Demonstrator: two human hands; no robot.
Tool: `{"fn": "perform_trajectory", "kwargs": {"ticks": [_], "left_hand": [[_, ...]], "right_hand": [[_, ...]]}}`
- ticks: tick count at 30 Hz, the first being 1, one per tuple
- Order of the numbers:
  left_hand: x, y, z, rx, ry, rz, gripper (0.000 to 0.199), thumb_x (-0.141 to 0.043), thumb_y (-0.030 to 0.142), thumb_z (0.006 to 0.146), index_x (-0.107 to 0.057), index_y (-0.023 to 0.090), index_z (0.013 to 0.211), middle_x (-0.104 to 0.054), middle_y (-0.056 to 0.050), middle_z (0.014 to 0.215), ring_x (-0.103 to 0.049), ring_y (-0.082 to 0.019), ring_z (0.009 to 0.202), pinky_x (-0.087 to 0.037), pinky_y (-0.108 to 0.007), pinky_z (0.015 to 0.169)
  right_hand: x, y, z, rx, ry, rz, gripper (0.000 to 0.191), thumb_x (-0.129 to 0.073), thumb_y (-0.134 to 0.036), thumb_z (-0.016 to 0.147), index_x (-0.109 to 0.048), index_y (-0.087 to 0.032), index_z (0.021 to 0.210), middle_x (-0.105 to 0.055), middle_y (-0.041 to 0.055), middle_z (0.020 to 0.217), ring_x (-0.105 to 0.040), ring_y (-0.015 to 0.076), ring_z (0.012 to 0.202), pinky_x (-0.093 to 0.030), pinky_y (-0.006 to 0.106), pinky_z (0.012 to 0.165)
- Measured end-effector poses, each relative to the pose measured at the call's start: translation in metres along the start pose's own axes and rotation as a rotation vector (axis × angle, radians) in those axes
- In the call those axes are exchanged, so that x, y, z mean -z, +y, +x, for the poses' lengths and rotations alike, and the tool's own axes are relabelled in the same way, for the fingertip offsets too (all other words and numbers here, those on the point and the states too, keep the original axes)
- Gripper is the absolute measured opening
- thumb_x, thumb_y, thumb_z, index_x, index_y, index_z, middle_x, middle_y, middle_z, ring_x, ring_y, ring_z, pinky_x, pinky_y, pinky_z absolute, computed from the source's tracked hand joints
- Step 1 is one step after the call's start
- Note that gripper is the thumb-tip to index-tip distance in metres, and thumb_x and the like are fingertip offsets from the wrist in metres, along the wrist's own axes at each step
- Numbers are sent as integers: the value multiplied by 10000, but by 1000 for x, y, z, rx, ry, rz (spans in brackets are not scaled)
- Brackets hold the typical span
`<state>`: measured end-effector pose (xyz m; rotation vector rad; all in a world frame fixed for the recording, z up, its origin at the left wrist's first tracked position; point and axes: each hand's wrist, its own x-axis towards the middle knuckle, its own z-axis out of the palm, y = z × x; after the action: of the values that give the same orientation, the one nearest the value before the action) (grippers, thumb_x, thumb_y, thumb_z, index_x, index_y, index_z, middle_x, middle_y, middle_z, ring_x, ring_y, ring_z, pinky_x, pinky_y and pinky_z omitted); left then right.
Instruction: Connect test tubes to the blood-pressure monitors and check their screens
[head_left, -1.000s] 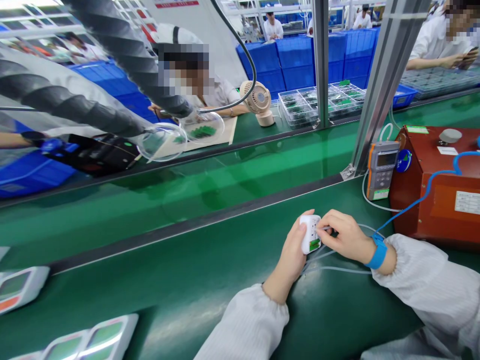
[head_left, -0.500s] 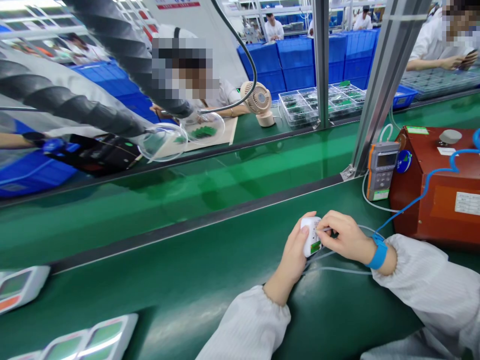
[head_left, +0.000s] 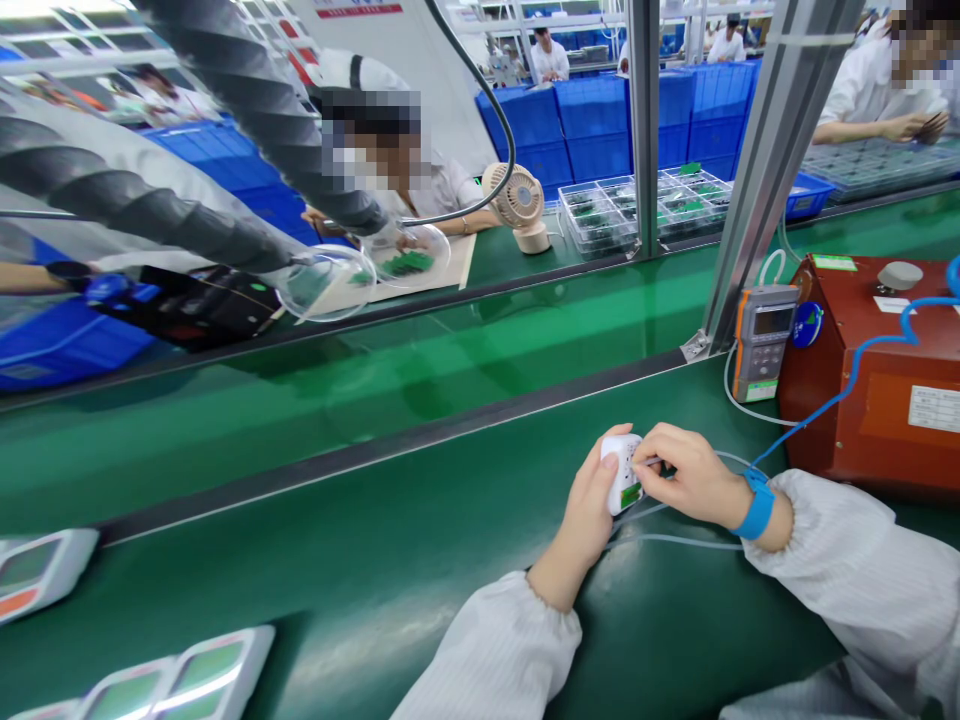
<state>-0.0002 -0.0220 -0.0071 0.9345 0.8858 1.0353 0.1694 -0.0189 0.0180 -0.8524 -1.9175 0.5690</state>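
My left hand is closed around a small white plastic device, thumb along its near side. The device has small dark holes or marks on its face and a green patch at its lower end. My right hand, with a blue band at the wrist, pinches a thin grey tube or rod against the device's face. Its tip is hidden by the fingers. Pale thin tubes pass below and behind both hands, just above or on the green bench.
At right stand a grey-orange handheld meter and a reddish-brown box with a blue cord. White framed devices lie at lower left. A metal post rises behind the bench. Across the green belt, a co-worker sits near a fan.
My hands and the white device stay in practically the same place. Across the belt, the co-worker's hand has moved over the green pieces.
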Motion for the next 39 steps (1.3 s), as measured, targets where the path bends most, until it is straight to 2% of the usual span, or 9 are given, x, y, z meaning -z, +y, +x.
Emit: {"fn": "perform_trajectory", "kwargs": {"ticks": [5,15,28,34,39], "left_hand": [[2,-2,1,-1,-10,29,610,-605,581,887,-560,173,1338,-666,-97,1108,-623,-199,889,-489,-307,790],[2,-4,1,-4,-12,25,585,-584,563,911,-556,185,1358,-658,-115,1182,-636,-238,984,-500,-348,875],[2,-2,2,2,-3,50,611,-588,574,906,-550,174,1367,-659,-99,1125,-614,-217,935,-487,-331,844],[1,1,1,-13,-22,133,625,-555,593,918,-536,175,1383,-658,-98,1150,-600,-204,925,-465,-311,833],[-2,5,-1,-20,13,236,673,-525,648,908,-540,164,1376,-663,-98,1151,-585,-197,901,-448,-308,827]], "right_hand": [[-1,0,-1,20,-32,1,93,-528,-113,917,-582,-173,871,-559,9,805,-510,111,704,-405,216,619],[-1,-4,-1,-12,15,-64,118,-512,-145,955,-586,-168,867,-565,12,808,-516,105,697,-408,233,643],[-4,-6,-2,-24,25,-86,118,-506,-143,957,-582,-168,870,-555,4,815,-509,96,689,-402,228,643],[-4,-8,-2,-55,10,-116,134,-493,-159,966,-573,-167,860,-557,12,818,-517,100,693,-412,229,648],[-3,-10,-3,-41,-3,-160,160,-486,-143,974,-562,-159,835,-550,16,815,-507,103,696,-401,225,641]]}}
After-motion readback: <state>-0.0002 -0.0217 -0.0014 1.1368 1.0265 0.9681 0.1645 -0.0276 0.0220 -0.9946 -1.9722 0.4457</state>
